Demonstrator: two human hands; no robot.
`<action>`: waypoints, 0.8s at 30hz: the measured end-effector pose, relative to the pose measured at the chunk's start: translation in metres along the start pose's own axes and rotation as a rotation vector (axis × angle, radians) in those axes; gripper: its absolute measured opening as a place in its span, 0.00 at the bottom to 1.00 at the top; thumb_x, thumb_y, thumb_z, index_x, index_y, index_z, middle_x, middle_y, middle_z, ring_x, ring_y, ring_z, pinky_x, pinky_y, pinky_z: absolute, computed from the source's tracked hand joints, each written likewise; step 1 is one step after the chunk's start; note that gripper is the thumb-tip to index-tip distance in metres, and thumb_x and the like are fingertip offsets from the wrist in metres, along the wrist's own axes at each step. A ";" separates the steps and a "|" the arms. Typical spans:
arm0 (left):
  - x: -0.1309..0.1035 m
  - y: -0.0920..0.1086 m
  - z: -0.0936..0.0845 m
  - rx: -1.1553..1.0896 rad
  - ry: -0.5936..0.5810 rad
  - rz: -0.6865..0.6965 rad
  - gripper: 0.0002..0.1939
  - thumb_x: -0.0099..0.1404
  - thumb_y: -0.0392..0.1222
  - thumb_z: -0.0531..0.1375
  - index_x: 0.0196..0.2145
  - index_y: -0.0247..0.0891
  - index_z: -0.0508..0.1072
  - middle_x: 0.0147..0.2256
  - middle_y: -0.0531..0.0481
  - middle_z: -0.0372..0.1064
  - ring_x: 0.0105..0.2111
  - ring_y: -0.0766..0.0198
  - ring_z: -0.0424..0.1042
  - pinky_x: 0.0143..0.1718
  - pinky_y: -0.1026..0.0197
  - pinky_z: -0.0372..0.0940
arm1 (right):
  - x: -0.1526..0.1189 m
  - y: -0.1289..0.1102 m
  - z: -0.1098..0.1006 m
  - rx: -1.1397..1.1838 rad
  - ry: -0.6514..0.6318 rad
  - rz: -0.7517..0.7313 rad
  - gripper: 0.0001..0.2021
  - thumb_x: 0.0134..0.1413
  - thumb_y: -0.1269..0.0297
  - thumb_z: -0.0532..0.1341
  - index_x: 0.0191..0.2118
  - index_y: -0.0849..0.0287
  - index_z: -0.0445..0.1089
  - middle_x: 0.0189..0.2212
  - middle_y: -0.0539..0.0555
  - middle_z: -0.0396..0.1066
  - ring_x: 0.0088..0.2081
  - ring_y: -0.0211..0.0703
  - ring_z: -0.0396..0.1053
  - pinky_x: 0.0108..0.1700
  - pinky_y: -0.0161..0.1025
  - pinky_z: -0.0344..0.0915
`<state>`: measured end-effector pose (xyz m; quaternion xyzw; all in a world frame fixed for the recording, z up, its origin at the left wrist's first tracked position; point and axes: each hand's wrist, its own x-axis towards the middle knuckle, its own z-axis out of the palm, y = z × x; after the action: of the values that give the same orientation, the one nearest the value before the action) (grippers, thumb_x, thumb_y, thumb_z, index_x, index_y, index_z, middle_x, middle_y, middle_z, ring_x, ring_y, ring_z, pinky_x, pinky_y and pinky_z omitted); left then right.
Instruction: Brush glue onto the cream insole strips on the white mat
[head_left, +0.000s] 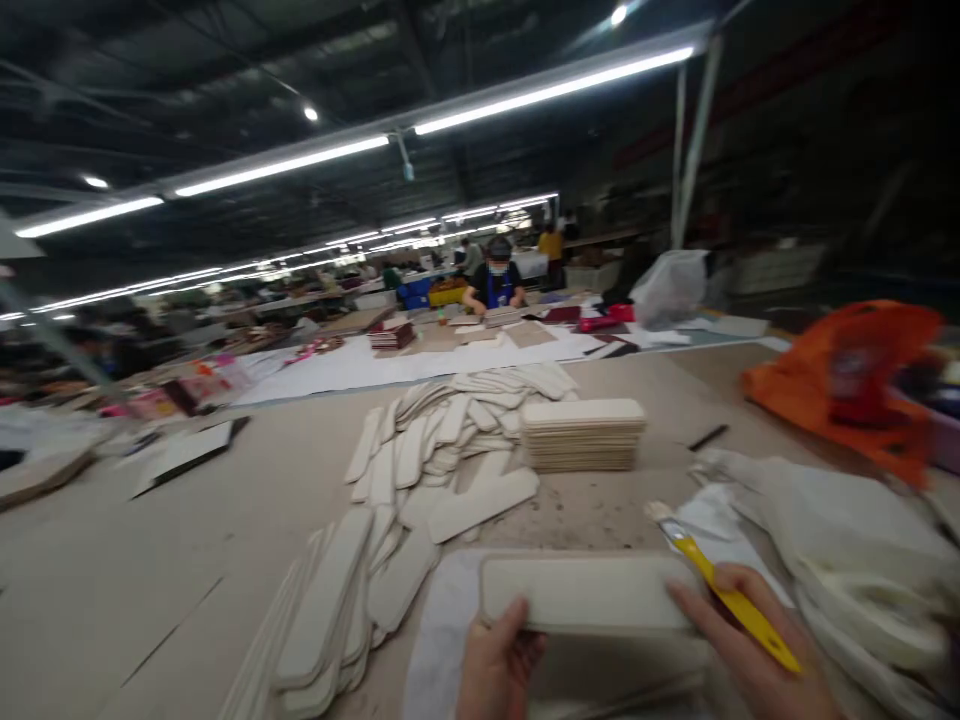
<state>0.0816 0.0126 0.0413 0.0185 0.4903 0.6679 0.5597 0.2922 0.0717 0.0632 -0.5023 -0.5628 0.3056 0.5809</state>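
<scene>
A pale rounded panel [585,592] is held level at the bottom centre. My left hand [499,655] pinches its left end, thumb on top. My right hand [742,635] has fingertips at the panel's right end and also grips a yellow-handled brush [731,598], whose bristles point up and left. Beneath the panel lie a white sheet [442,625] and something I cannot make out clearly. Loose pale panels [412,450] are heaped left of centre, and more fan out [326,600] nearer me. A neat stack of panels [583,435] stands beyond the held one.
An orange bag [847,375] and crumpled white plastic [847,520] lie at the right. A dark strip [708,437] rests beyond the brush. A dark-edged board [187,455] lies at the left. Across the table sits a person [495,280] among materials.
</scene>
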 end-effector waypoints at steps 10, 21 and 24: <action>0.097 0.094 0.112 0.752 -0.257 0.493 0.22 0.47 0.55 0.63 0.33 0.34 0.71 0.27 0.52 0.69 0.23 0.69 0.68 0.22 0.68 0.60 | 0.152 0.028 0.017 -0.114 0.190 -0.131 0.18 0.43 0.50 0.63 0.32 0.54 0.57 0.19 0.42 0.54 0.22 0.36 0.53 0.25 0.33 0.53; 0.210 0.121 0.200 1.258 -0.019 0.745 0.23 0.48 0.47 0.62 0.42 0.36 0.70 0.28 0.50 0.71 0.30 0.59 0.72 0.32 0.59 0.63 | 0.265 0.059 0.055 -0.466 0.145 -0.077 0.14 0.45 0.54 0.60 0.36 0.56 0.63 0.25 0.49 0.66 0.28 0.43 0.63 0.34 0.38 0.60; 0.218 0.121 0.198 1.390 0.031 0.783 0.23 0.50 0.48 0.61 0.43 0.36 0.70 0.31 0.47 0.72 0.34 0.55 0.72 0.36 0.57 0.63 | 0.273 0.070 0.067 -0.494 0.116 -0.059 0.12 0.44 0.57 0.61 0.36 0.55 0.64 0.25 0.49 0.66 0.28 0.43 0.64 0.34 0.37 0.60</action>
<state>0.0254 0.3178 0.1115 0.5249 0.7600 0.3576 0.1381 0.2921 0.3607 0.0836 -0.6290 -0.6008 0.1122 0.4804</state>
